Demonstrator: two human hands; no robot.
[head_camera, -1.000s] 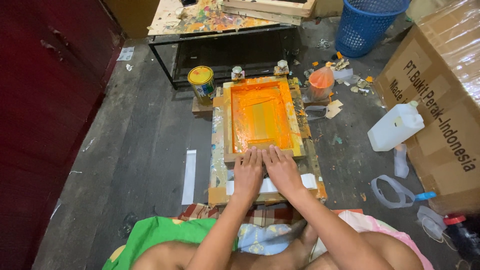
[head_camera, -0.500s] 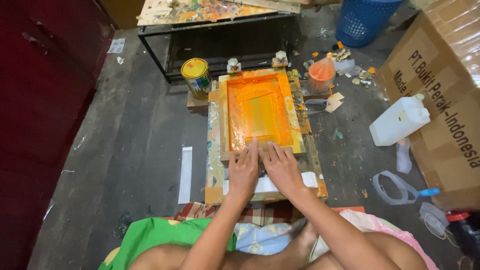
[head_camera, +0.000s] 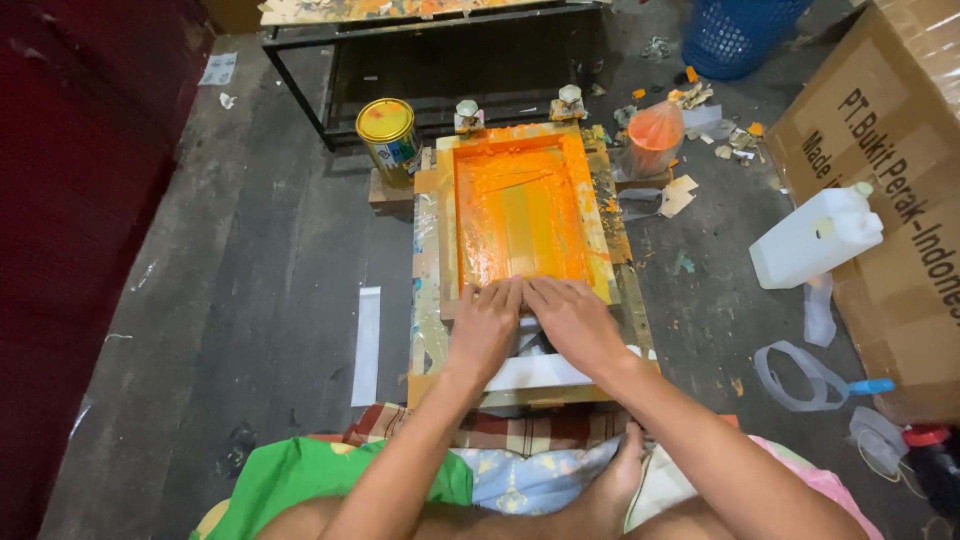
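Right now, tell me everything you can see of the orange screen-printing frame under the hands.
The printing frame is a rectangular wooden frame, its mesh and rails coated in wet-looking orange ink, paler in the middle. It lies flat on a paint-stained board on the floor, with two knob-like fittings at its far edge. The left hand and right hand press side by side on its near rail, fingers reaching toward the mesh.
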